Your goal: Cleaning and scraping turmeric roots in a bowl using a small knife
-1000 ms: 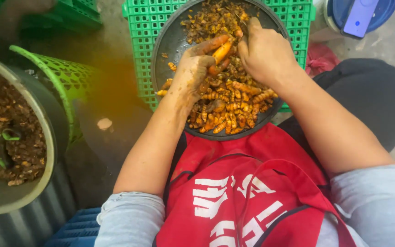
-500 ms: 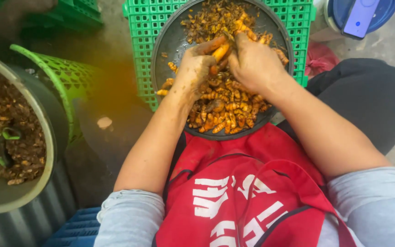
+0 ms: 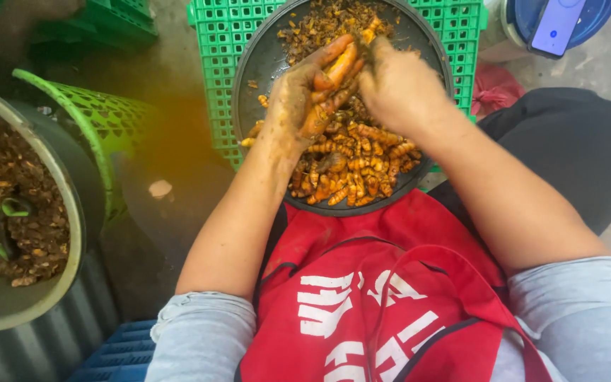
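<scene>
A dark round pan [image 3: 263,64] rests on an upturned green plastic crate [image 3: 215,42] in front of my lap. It holds a heap of orange turmeric roots [image 3: 362,166] near me and brown peel scraps [image 3: 319,21] at the far side. My left hand [image 3: 305,92], smeared with mud, grips an orange turmeric root [image 3: 339,67] above the pan. My right hand [image 3: 397,88] is closed beside it, its fingertips touching the same root's tip; whether it holds a tool is hidden.
A large grey bowl [image 3: 8,311] of brown scraps sits at left, next to a green basket [image 3: 100,117]. A blue lid with a phone [image 3: 556,25] lies top right. A blue crate [image 3: 118,354] shows below. Wet, orange-stained floor lies between.
My right hand slid left and toward me until it met my left hand. My left hand kept its grip on the root and barely moved.
</scene>
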